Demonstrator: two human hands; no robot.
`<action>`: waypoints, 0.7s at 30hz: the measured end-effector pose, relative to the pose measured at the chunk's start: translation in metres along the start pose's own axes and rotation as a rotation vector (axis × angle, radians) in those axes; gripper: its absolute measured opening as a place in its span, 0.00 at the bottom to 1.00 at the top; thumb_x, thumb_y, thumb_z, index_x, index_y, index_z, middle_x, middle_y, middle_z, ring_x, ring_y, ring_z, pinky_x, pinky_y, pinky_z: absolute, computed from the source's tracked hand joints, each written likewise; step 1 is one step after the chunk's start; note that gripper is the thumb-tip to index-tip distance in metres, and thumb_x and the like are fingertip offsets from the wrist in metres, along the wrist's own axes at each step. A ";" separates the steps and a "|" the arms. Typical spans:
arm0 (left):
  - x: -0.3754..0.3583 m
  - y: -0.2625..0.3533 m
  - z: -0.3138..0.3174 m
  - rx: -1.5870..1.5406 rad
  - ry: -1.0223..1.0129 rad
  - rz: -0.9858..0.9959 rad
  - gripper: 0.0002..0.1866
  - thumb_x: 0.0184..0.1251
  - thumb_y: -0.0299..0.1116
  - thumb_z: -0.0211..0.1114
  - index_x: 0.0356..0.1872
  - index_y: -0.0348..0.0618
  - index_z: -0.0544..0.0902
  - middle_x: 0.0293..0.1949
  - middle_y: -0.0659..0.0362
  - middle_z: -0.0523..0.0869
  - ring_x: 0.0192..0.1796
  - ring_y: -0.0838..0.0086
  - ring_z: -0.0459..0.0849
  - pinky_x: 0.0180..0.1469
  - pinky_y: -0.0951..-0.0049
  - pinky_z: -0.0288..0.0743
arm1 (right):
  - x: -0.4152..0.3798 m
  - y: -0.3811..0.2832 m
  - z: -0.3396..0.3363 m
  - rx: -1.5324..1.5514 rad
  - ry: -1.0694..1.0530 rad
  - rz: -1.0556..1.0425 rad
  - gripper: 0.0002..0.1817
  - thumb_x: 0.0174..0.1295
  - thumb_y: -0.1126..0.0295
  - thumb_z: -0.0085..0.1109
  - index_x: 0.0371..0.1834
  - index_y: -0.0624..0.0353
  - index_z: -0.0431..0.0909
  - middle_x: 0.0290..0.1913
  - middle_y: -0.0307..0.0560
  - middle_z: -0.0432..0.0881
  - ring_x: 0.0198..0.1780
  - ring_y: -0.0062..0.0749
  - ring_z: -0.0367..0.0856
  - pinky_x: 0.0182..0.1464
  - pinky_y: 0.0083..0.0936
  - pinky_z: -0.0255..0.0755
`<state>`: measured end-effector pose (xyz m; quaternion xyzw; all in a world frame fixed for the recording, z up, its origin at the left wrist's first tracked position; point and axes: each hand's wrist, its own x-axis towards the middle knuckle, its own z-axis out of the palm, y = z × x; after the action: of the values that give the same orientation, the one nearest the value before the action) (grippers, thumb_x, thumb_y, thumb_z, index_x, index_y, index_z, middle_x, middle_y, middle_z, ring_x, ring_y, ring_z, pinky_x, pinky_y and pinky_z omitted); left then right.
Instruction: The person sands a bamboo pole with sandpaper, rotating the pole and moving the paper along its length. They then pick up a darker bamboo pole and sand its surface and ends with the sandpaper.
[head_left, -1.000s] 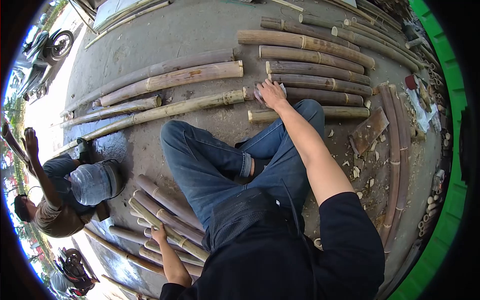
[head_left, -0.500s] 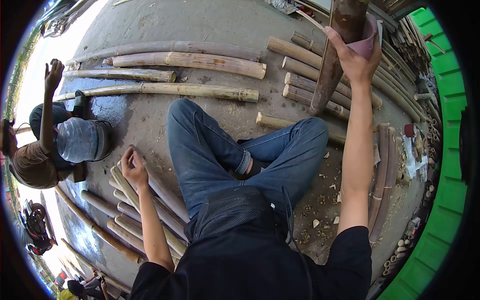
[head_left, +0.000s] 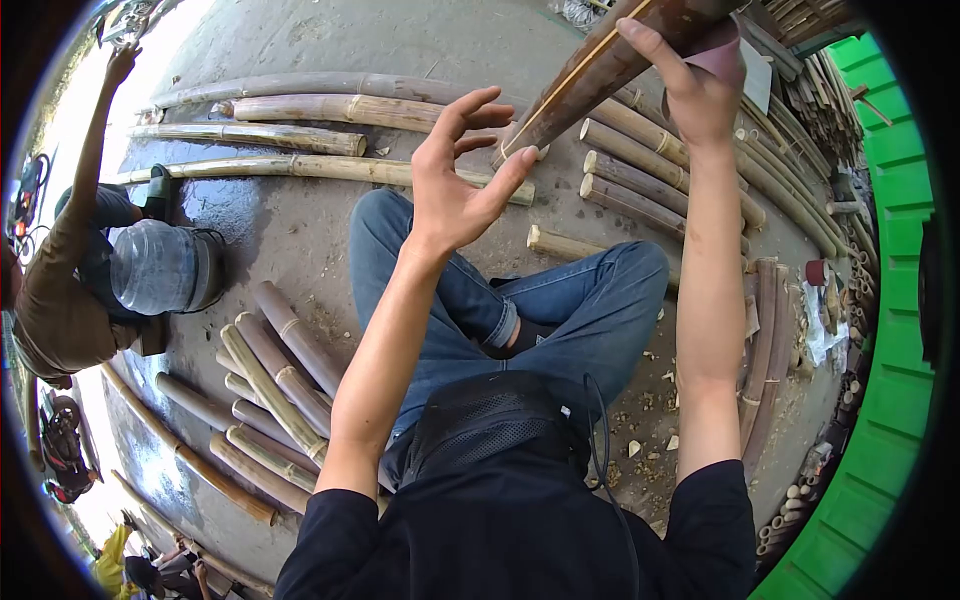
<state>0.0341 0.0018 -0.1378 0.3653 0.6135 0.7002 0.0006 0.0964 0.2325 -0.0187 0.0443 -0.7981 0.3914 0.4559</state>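
Observation:
A dark brown bamboo pole (head_left: 610,75) slants across the top of the view, its lower end toward the middle. My right hand (head_left: 695,105) grips it near the top, thumb along its side. Between that palm and the pole is a curled mauve sheet (head_left: 722,62), like sandpaper. My left hand (head_left: 460,175) is raised with spread fingers just beside the pole's lower end, holding nothing. My crossed legs in jeans (head_left: 590,300) are below the pole.
Bamboo poles (head_left: 400,110) lie ahead, with shorter ones (head_left: 640,150) to the right and a pile (head_left: 285,370) at left. Another person (head_left: 75,280) sits by a large clear water jug (head_left: 155,265). Wood chips (head_left: 635,450) dot the ground near a green wall (head_left: 890,250).
My left hand has risen from low at the left to the pole's lower end, opening its fingers. The pole has tilted, its lower end swinging left. The other person's arm has reached further up.

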 end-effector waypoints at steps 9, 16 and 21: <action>0.066 0.009 -0.012 0.001 0.013 0.240 0.43 0.61 0.41 0.80 0.75 0.41 0.69 0.61 0.46 0.84 0.65 0.59 0.84 0.65 0.56 0.80 | -0.012 0.002 0.032 -0.196 -0.174 0.054 0.28 0.55 0.55 0.83 0.54 0.57 0.82 0.46 0.41 0.91 0.48 0.28 0.88 0.54 0.29 0.80; 0.142 0.088 0.001 0.313 -0.252 0.439 0.45 0.60 0.38 0.82 0.76 0.38 0.67 0.61 0.48 0.85 0.62 0.65 0.86 0.63 0.62 0.82 | -0.023 0.017 0.046 0.168 -0.335 0.283 0.37 0.51 0.53 0.86 0.61 0.60 0.81 0.50 0.47 0.90 0.52 0.31 0.88 0.58 0.33 0.80; 0.152 0.057 0.022 0.105 0.037 0.639 0.43 0.56 0.35 0.83 0.70 0.36 0.69 0.46 0.51 0.89 0.48 0.69 0.90 0.51 0.69 0.85 | -0.070 0.034 0.073 0.059 -0.196 0.270 0.42 0.52 0.54 0.86 0.67 0.60 0.77 0.54 0.49 0.89 0.57 0.32 0.87 0.62 0.32 0.79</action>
<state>-0.0411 0.0748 -0.0119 0.5260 0.5029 0.6390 -0.2492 0.0724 0.1872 -0.1123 -0.0118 -0.8257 0.4660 0.3177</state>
